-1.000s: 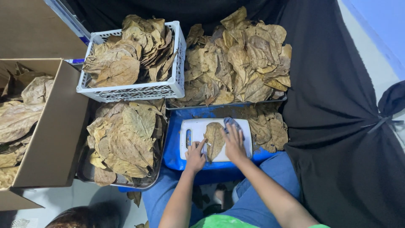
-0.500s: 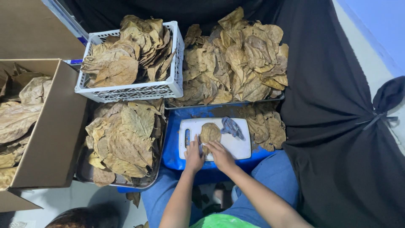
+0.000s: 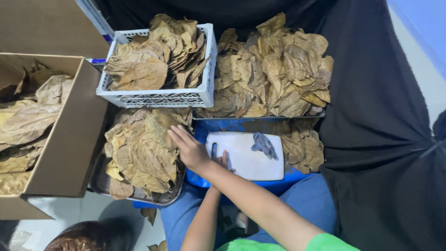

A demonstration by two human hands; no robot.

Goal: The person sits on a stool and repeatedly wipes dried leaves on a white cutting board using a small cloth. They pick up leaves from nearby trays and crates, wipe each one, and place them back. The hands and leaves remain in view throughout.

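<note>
Right hand (image 3: 188, 148) crosses over the left forearm and reaches to 9 o'clock of the white board (image 3: 248, 160), fingers spread flat, palm down on the top leaf of the leaf pile (image 3: 139, 153) in the metal tray (image 3: 100, 186); flat press, nothing pinched that I can see. Left hand (image 3: 223, 160) mostly hidden under the right wrist, only fingertips show at the board's left edge near its handle slot; cannot tell if it holds anything or how its fingers stand. Board lies flat on a blue bin (image 3: 241, 128), bare except a small grey cloth (image 3: 264, 144) at its 1 o'clock corner. More dry brown leaves (image 3: 304, 146) sit in the bin at 3 o'clock of the board, touching its right edge. White basket (image 3: 158, 97) of leaves at 12 o'clock of the tray pile, rim overlapping the pile's top. Big loose leaf heap (image 3: 274, 69) at 12 o'clock of the board, on black cloth (image 3: 371, 139) that covers the right side. Cardboard box (image 3: 65, 139) at 9 o'clock of the tray, just beside it, larger leaves inside. Blue-trousered lap under the bin at 6 o'clock. Someone else's head of hair (image 3: 88, 237) at bottom left, 7 o'clock of the tray.
</note>
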